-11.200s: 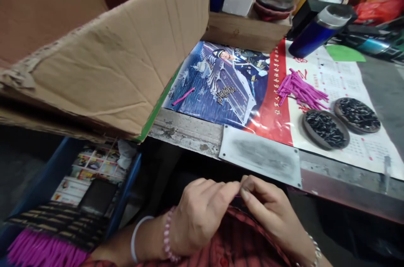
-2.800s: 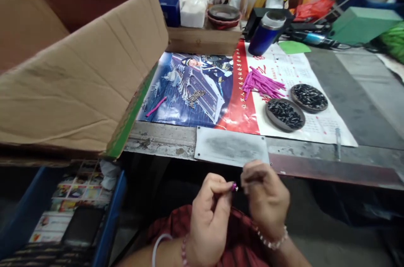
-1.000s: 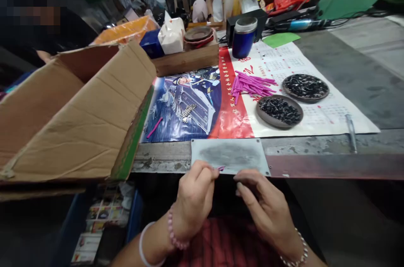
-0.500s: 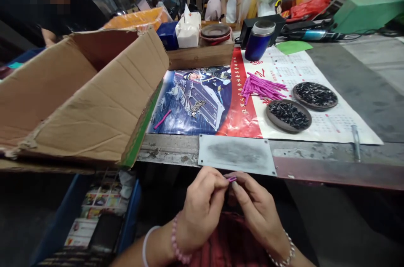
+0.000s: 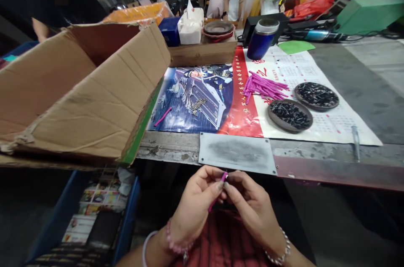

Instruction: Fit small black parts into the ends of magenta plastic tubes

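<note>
Near: both hands over the lap, below the surface [image 5: 331, 161] edge.
- L hand [image 5: 192, 212]: closed, thumb + forefinger pinch a pink stick [image 5: 212, 204], which is tilted with its lower end toward the lap.
- R hand [image 5: 252, 208]: fingertips closed on the stick's top end. Whether a small part sits between them is too small to tell.

Mid: a grey plate [image 5: 236, 152] at the surface edge carries nothing. On the poster sheet [image 5: 331, 126] lie one loose stick [image 5: 163, 116], just beside the cardboard box [image 5: 85, 98], and a small pile of metal bits [image 5: 198, 105].

Farther: heap of pink sticks [image 5: 263, 86], untouched by either hand. Just right of it are two dishes, near dish [image 5: 290, 114] and far dish [image 5: 316, 95], both well filled w/ black pcs. Behind stands a blue flask [image 5: 261, 39].

Progress (judgement): one stick in hand. Heap + full dishes suggest most stock is unworked. No finished pile in view, so no count of what is done.
</note>
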